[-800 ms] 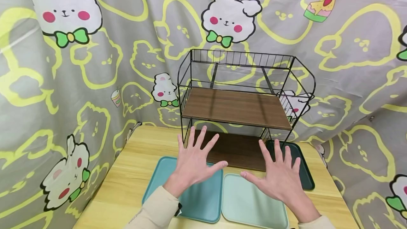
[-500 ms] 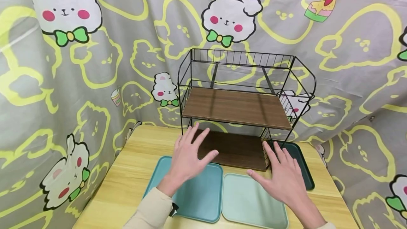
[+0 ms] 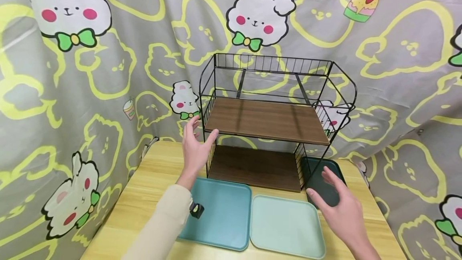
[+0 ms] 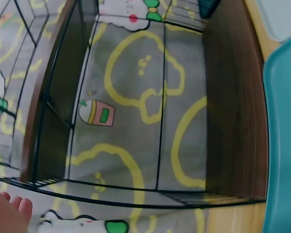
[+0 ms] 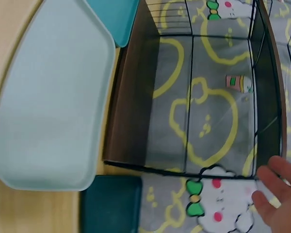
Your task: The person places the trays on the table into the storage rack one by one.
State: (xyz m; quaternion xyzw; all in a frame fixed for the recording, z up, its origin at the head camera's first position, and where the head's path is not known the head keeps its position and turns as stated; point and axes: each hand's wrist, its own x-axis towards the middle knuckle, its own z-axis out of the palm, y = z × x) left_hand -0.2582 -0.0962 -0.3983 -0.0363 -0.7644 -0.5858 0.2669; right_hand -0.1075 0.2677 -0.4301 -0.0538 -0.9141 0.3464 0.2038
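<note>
While fingers (image 3: pixel 189 131) curve loosely, hands (image 3: pixel 195 151) (image 3: pixel 343 210) flank wire rack (image 3: pixel 267 120).

On the desk (image 3: pixel 122 216), between our left hand (image 3: pixel 195 151) and right hand (image 3: pixel 344 210), we have the wire shelf rack (image 3: pixel 267 120); left tray (image 3: pixel 225 214) and middle tray (image 3: pixel 286 228) before it; right tray (image 3: pixel 321 183) beyond the right hand; curtain (image 3: pixel 151 71) behind all.

Over there a black wire rack (image 3: pixel 268 125) stands upright toward the back of the table (image 3: pixel 122 212). It carries two brown wood-grain boards (image 3: pixel 260 115), one low by the tabletop, one higher, beneath two dark crossbars (image 3: pixel 241 83).
</note>
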